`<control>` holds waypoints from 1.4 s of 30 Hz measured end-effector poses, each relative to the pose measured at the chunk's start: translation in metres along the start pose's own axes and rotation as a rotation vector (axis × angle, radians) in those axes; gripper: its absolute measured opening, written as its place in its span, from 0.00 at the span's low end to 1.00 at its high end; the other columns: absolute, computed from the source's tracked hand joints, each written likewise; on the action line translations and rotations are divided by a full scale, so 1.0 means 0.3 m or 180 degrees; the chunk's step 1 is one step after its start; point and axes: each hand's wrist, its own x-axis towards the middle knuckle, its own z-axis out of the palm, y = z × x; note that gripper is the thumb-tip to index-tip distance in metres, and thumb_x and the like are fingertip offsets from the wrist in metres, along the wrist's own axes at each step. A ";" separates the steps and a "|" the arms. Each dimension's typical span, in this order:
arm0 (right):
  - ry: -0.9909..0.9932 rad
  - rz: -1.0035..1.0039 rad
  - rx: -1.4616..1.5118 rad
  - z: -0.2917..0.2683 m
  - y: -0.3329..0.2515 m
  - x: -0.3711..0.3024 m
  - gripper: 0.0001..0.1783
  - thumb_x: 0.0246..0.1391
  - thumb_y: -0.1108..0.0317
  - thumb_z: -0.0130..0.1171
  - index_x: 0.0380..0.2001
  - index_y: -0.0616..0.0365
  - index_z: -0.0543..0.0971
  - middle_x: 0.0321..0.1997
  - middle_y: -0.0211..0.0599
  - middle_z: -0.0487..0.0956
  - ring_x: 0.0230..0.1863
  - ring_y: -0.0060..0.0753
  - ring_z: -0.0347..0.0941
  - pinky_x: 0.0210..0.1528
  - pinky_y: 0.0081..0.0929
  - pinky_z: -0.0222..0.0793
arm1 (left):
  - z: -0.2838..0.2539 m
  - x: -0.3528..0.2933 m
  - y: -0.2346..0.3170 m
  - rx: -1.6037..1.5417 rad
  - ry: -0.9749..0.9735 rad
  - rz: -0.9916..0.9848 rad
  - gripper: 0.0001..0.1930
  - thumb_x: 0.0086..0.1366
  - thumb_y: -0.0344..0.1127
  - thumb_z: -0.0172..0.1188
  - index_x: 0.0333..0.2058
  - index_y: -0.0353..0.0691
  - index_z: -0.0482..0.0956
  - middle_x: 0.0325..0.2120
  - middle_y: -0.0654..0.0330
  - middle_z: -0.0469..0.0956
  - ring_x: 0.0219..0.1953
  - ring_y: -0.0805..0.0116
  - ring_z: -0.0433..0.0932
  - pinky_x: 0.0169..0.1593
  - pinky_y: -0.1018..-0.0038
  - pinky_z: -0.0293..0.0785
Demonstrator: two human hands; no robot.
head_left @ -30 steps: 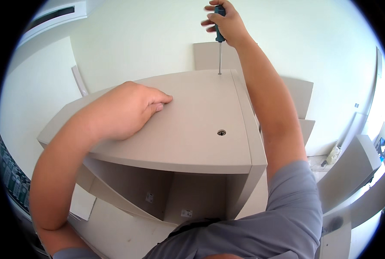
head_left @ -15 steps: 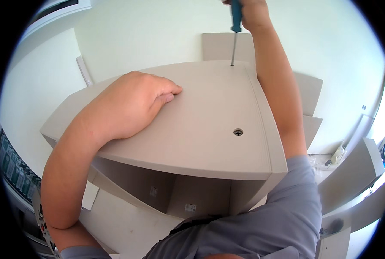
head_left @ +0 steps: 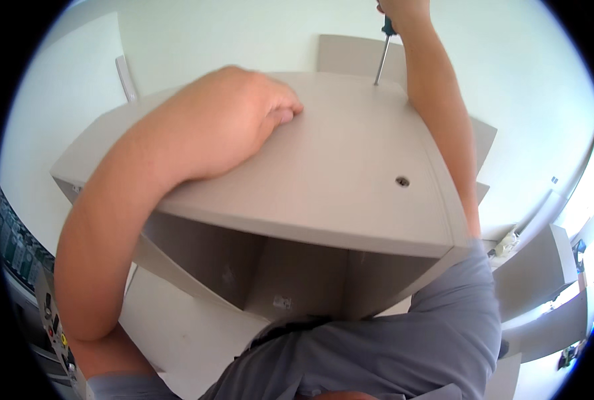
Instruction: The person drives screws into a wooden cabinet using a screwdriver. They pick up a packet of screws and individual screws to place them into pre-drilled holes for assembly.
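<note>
A screwdriver (head_left: 383, 60) with a dark teal handle stands slightly tilted, its tip at the far right edge of a pale grey-beige cabinet's top panel (head_left: 330, 167). My right hand (head_left: 409, 12) is wrapped round the handle, partly cut off by the picture's upper edge. Bent across the panel's left half, my left hand (head_left: 247, 110) rests on the surface with its fingers curled in and the thumb against the index finger. What that hand holds, if anything, is hidden. A cross-head fastener (head_left: 402, 181) sits in a round hole near the panel's right side.
Below the top panel, the cabinet's open compartment (head_left: 303, 273) faces my body. Loose boards lean behind it, one panel (head_left: 330, 53) against the pale wall. More curved panels (head_left: 537, 263) stand at the right, near a bright window. Tools lie at the lower left.
The view has shifted, so the cabinet appears higher and its fastener farther right. The screwdriver now leans more, its handle to the right. My left hand still rests on the panel.
</note>
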 end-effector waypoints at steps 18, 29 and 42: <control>0.0592 -0.0387 0.0536 -0.223 -0.075 -0.055 0.08 0.64 0.64 0.56 0.39 0.57 0.77 0.23 0.32 0.71 0.22 0.26 0.68 0.23 0.28 0.69 | 0.030 0.020 0.015 -0.0092 0.0605 0.0091 0.13 0.70 0.37 0.54 0.40 0.36 0.83 0.35 0.46 0.83 0.40 0.48 0.82 0.47 0.60 0.76; 0.2152 -0.0158 0.0814 -0.869 -0.167 -1.084 0.04 0.60 0.67 0.56 0.34 0.52 0.72 0.26 0.32 0.69 0.26 0.27 0.65 0.27 0.26 0.65 | -0.028 -0.479 -0.149 -0.0949 0.2724 0.1984 0.12 0.68 0.39 0.58 0.39 0.36 0.83 0.34 0.47 0.82 0.38 0.51 0.81 0.45 0.61 0.74; 0.2894 0.0728 -0.0226 -0.874 -0.213 -1.708 0.05 0.60 0.72 0.56 0.39 0.55 0.72 0.27 0.32 0.70 0.26 0.26 0.67 0.27 0.25 0.67 | -0.020 -0.678 -0.270 -0.1093 0.2158 0.2520 0.12 0.67 0.40 0.60 0.37 0.36 0.82 0.31 0.51 0.79 0.34 0.56 0.78 0.40 0.64 0.71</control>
